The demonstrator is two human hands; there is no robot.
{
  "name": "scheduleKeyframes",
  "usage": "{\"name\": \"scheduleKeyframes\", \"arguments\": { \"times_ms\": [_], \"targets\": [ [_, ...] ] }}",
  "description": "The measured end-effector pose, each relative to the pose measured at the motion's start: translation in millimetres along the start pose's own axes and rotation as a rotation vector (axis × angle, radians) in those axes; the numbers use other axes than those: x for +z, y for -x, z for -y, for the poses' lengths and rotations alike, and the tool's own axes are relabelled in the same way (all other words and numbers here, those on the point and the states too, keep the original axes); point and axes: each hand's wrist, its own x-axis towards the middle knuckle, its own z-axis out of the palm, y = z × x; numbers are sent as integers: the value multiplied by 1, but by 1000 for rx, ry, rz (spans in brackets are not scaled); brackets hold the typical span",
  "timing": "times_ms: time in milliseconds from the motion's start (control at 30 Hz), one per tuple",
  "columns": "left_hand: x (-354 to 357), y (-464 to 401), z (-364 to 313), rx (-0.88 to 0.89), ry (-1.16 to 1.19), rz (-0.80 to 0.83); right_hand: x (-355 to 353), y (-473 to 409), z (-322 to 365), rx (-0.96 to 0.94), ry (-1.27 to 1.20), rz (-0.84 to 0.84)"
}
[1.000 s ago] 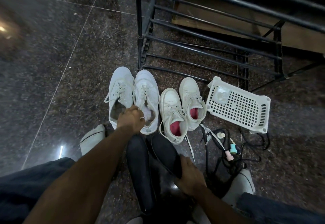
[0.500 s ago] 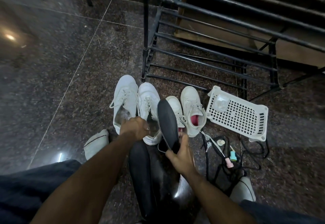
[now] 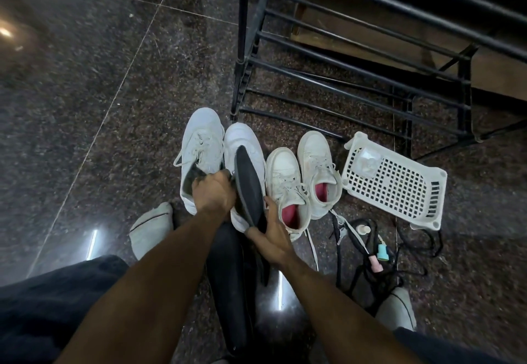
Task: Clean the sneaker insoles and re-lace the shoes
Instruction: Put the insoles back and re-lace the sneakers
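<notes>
Two hands work over four white sneakers standing on a dark stone floor (image 3: pixel 85 92). The right hand (image 3: pixel 269 238) pinches the heel end of a dark insole (image 3: pixel 248 186), tilted up over the second sneaker (image 3: pixel 245 146). The left hand (image 3: pixel 214 193) curls at that sneaker's opening (what it holds is unclear). Another insole (image 3: pixel 228 278) lies flat between the forearms.

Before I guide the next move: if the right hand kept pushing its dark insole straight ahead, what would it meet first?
Probably the white sneaker just ahead: the right hand grips the dark insole, whose tip already lies over that shoe's toe. Depth is unclear, so contact cannot be confirmed.
</notes>
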Motion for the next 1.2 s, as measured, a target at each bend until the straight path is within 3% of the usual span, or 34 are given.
{"name": "scheduleKeyframes", "arguments": {
  "times_ms": [200, 300, 367, 533, 667, 833, 1067, 1200],
  "targets": [
    [7, 21, 11, 50, 83, -80, -10, 15, -14, 56, -262, -12],
    [15, 38, 13, 167, -36, -132, -5, 24, -19, 82, -369, -13],
    [18, 40, 10, 262, -137, -106, -2, 27, -20, 87, -416, -38],
    [24, 21, 2, 301, -309, 70, 7, 25, -23, 120, -583, -83],
    [34, 16, -11, 293, -415, 50, 11, 22, -29, 133, -598, -102],
    [54, 13, -17, 252, -330, -49, 7, 25, -32, 116, -632, -90],
    [62, 10, -8, 328, -248, -114, 5, 23, -33, 96, -628, -69],
    [51, 6, 9, 573, -145, -154, 4, 23, -24, 107, -630, -62]
  ]
}}
